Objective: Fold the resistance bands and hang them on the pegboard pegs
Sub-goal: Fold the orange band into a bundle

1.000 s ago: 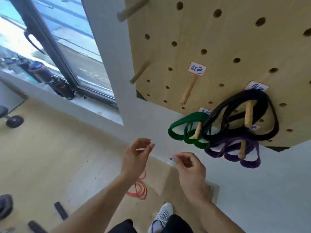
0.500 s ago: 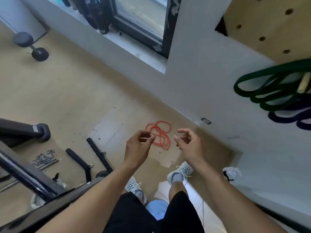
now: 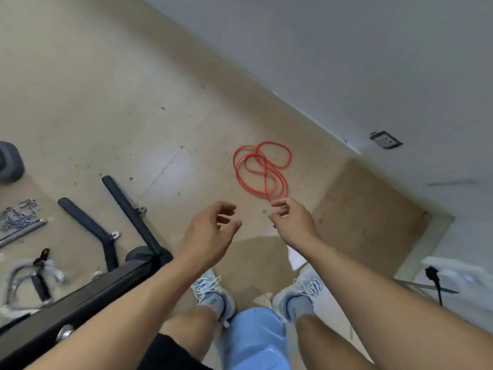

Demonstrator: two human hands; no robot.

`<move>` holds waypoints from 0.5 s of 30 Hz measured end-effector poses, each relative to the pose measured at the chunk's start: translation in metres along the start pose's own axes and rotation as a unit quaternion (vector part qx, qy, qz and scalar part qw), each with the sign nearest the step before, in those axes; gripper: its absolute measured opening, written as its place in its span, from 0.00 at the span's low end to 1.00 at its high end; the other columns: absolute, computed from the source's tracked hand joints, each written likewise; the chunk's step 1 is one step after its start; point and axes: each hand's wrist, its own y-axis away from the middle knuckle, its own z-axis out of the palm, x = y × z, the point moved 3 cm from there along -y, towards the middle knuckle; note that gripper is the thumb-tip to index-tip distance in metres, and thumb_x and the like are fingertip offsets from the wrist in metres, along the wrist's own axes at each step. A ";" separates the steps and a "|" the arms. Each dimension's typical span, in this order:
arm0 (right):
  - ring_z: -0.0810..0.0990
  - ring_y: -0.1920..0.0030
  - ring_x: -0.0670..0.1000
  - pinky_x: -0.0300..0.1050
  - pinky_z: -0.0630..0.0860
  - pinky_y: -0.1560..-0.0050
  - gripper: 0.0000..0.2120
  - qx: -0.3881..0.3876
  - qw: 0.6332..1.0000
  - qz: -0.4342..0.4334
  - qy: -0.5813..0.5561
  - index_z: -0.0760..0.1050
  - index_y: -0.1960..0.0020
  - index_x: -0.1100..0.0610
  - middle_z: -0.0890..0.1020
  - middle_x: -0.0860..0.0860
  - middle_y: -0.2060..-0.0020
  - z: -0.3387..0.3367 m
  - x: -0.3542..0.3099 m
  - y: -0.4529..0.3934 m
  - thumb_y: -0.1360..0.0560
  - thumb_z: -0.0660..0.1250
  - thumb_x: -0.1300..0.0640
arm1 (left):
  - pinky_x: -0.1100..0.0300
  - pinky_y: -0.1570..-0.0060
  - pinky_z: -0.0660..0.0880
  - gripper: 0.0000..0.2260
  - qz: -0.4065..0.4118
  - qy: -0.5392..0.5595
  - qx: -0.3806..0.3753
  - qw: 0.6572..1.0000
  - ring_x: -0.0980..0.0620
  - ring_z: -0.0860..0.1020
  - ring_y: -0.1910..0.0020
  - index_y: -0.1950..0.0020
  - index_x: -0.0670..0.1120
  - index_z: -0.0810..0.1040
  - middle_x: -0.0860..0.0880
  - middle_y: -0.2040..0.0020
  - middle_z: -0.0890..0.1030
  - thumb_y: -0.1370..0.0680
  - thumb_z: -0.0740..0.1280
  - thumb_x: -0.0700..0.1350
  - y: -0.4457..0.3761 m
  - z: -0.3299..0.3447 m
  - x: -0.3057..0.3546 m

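A thin red resistance band lies in loose tangled loops on the tan floor close to the wall. My right hand hovers just below the band's near end, fingers curled and apart, holding nothing. My left hand is beside it to the left, also open with curled fingers and empty. Whether the right fingertips touch the band is unclear. The pegboard and the hung bands are out of view.
The grey wall with a socket runs along the right. Black bar handles, a black machine frame, chains and a dumbbell end lie at left. My shoes stand below.
The view has swung down from the pegboard to the floor. Both hands have dropped toward the red band, which now lies just above my right hand.
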 end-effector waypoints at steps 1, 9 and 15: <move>0.84 0.50 0.53 0.49 0.80 0.46 0.10 -0.008 1.000 0.002 0.017 0.79 0.44 0.50 0.82 0.45 0.57 0.016 0.016 -0.026 0.25 0.69 0.56 | 0.53 0.42 0.79 0.13 0.012 -0.027 -0.015 0.999 0.60 0.81 0.47 0.38 0.54 0.79 0.59 0.43 0.82 0.22 0.72 0.51 -0.020 0.015 -0.015; 0.78 0.33 0.54 0.49 0.76 0.34 0.24 -0.011 0.983 -0.082 0.164 0.75 0.30 0.50 0.81 0.49 0.34 0.128 0.103 -0.235 0.25 0.70 0.59 | 0.53 0.36 0.74 0.19 0.058 -0.180 -0.028 0.981 0.56 0.77 0.35 0.33 0.57 0.76 0.58 0.34 0.78 0.22 0.71 0.56 -0.139 0.070 -0.094; 0.67 0.26 0.58 0.51 0.67 0.28 0.24 0.064 0.939 -0.094 0.324 0.72 0.29 0.48 0.75 0.52 0.31 0.169 0.148 -0.314 0.25 0.70 0.54 | 0.54 0.38 0.75 0.20 0.139 -0.278 0.003 0.951 0.54 0.77 0.37 0.31 0.58 0.75 0.59 0.38 0.81 0.22 0.70 0.58 -0.155 0.044 -0.067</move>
